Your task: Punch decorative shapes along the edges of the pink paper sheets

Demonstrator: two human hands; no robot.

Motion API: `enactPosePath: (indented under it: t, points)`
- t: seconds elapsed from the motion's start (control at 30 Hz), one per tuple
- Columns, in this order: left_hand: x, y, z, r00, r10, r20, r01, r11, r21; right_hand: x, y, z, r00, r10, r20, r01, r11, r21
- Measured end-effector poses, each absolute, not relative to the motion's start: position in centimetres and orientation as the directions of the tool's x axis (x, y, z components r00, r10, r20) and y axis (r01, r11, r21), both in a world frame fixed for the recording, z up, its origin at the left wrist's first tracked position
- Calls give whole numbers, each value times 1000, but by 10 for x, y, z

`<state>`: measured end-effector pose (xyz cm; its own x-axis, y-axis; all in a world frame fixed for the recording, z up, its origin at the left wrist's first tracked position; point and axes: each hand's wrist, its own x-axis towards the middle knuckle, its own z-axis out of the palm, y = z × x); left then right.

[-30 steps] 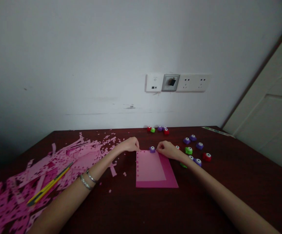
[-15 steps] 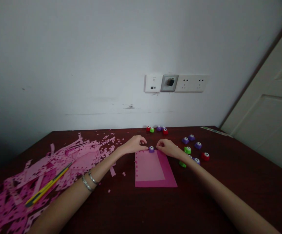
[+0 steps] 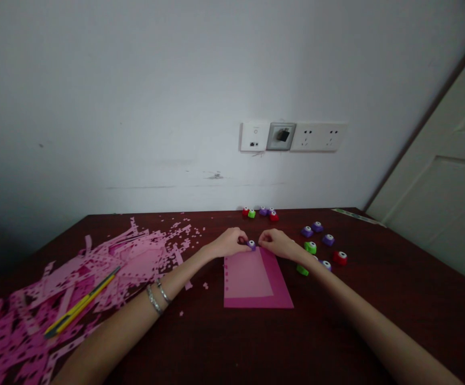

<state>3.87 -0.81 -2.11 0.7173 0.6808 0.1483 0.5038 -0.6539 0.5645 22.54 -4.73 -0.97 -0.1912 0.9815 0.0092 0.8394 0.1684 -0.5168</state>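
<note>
A small purple craft punch [image 3: 251, 245] sits at the top edge of a light pink sheet of paper [image 3: 248, 278]. My left hand [image 3: 231, 242] has come in from the left, its thumb and fingers closed on the punch's left side. To the right of the punch, my right hand [image 3: 276, 241] pinches the upper edge of the paper; the fingertips are partly hidden. Beneath the light sheet lies a darker pink sheet [image 3: 281, 294], showing along the right and bottom. Punched holes run down the light sheet's left edge.
Pink paper strips and tiny cut-outs [image 3: 144, 262] pile up at left, with a yellow cutter knife [image 3: 82, 305] on top. More punches, including a red one [image 3: 340, 258] and a green one [image 3: 310, 247], stand at right and by the wall. Wall sockets [image 3: 318, 137] are above.
My left hand has moved right and closed on the purple punch, which now appears tilted. My right hand has stayed almost where it was.
</note>
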Motion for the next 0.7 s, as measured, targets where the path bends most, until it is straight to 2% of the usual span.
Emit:
enactPosePath:
  t: [0.47,0.57,0.7]
  points:
    - [30,-2,-15,782,612,116,450,-684,574,227,-48,-8,-233,972,15,785,197,-588]
    - [25,3,-12,774,626,90,459,-655,600,223,-53,-1,-233,970,-73,738,128,-663]
    - [19,9,0,664,741,100,537,-566,625,223,-54,3,-283,939,-197,643,34,-765]
